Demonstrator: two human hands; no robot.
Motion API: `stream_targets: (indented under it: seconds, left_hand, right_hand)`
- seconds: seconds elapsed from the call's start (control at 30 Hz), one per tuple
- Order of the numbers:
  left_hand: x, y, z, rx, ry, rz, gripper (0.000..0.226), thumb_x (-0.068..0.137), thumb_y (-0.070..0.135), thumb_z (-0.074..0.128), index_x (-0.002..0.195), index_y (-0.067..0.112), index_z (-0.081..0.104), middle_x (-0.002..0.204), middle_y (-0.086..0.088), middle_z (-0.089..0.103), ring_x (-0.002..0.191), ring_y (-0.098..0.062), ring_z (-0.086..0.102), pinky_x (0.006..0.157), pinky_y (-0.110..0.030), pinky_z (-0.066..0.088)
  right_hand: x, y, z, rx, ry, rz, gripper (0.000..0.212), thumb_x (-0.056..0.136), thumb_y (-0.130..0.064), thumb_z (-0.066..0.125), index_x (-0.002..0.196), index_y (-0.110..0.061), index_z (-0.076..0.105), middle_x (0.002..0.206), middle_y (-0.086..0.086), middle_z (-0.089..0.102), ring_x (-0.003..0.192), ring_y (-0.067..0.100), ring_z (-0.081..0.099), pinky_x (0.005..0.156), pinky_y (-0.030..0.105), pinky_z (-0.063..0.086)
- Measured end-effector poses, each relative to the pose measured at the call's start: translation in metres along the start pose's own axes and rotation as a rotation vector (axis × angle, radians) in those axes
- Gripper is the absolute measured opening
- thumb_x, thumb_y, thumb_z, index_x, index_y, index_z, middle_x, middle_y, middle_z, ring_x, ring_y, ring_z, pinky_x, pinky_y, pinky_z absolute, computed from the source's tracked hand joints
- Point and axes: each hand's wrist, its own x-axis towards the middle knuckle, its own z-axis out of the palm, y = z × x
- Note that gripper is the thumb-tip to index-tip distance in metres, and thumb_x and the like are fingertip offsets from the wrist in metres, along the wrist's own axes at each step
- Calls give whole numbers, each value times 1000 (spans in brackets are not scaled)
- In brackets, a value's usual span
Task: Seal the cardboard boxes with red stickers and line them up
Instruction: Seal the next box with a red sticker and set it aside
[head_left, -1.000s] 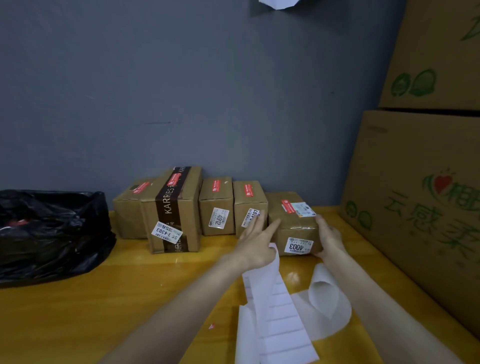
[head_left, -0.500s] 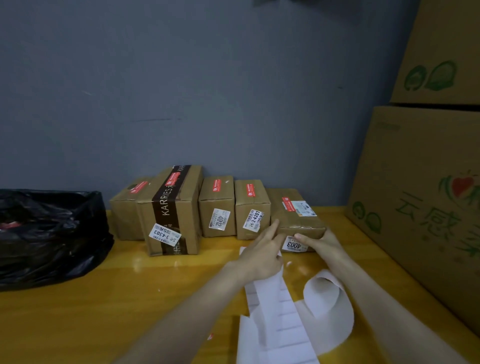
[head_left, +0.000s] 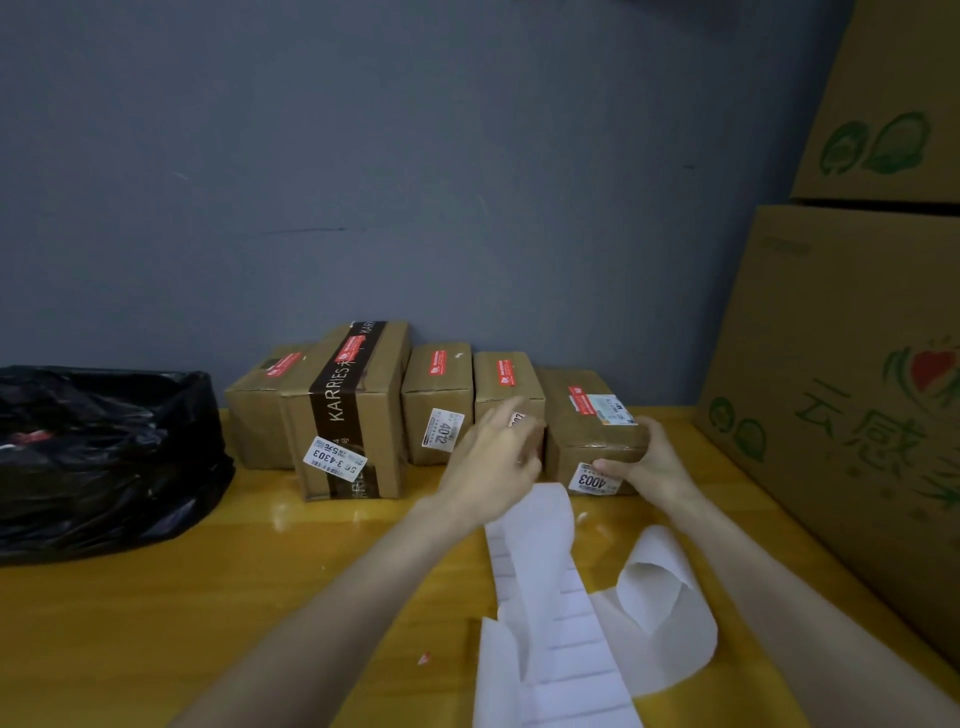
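Several small cardboard boxes stand in a row against the grey wall, each with a red sticker on top. The rightmost box (head_left: 587, 436) carries a white "4003" label on its front. My right hand (head_left: 641, 462) grips its front right corner. My left hand (head_left: 493, 457) is open, fingers spread, in front of the neighbouring box (head_left: 506, 382) and beside the left face of the "4003" box. A taller box with dark "KARRIES" tape (head_left: 353, 410) stands further left. White sticker backing paper (head_left: 556, 608) lies curled on the yellow table below my hands.
A black plastic bag (head_left: 98, 452) sits at the left on the table (head_left: 156, 623). Large cardboard cartons with green print (head_left: 852, 374) are stacked along the right edge. A tiny red scrap (head_left: 423, 657) lies near the paper.
The "4003" box has been pushed back toward the wall and closer to the row. My left hand has slid left off it; my right hand has come round to its front corner.
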Motion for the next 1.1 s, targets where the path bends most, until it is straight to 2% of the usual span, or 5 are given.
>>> stream_targets:
  seconds: [0.17,0.33,0.6,0.73,1.1]
  left_hand:
    - [-17,-26,-15,8,-214,-256,38,94,44,46,113,13,60,113,-3,59,105,-22,56,89,-42,48]
    - [-36,-28,-29,-104,-591,-500,59,91,61,33,75,10,57,73,-2,61,69,-16,62,67,-27,50]
    - [-72,14,-18,-79,-1028,-376,43,83,46,64,71,5,58,50,3,61,44,-5,56,44,-16,48]
    - [-74,17,-1,-304,-827,-430,20,85,9,66,72,3,53,66,-9,64,34,-4,55,39,-15,48]
    - [-86,11,8,-271,-122,-409,36,83,26,68,113,9,57,105,-7,66,100,-20,59,68,-21,37]
  right_hand:
    - [-5,-8,2,-267,2,60,105,67,-27,83,146,-16,15,148,13,27,137,31,26,109,44,31]
    - [-31,-21,-3,-266,336,-177,50,84,-23,67,127,-10,46,134,14,45,127,29,38,99,39,39]
    - [-77,-46,-7,-326,75,-400,12,85,-9,58,79,-15,66,79,-4,63,79,11,57,64,19,41]
    - [-92,-51,0,-355,-23,-410,12,82,-8,58,77,-15,67,79,0,66,76,11,58,65,20,43]
    - [-122,-27,23,-764,-470,-333,48,93,-28,51,138,-12,40,142,7,41,133,25,35,105,35,33]
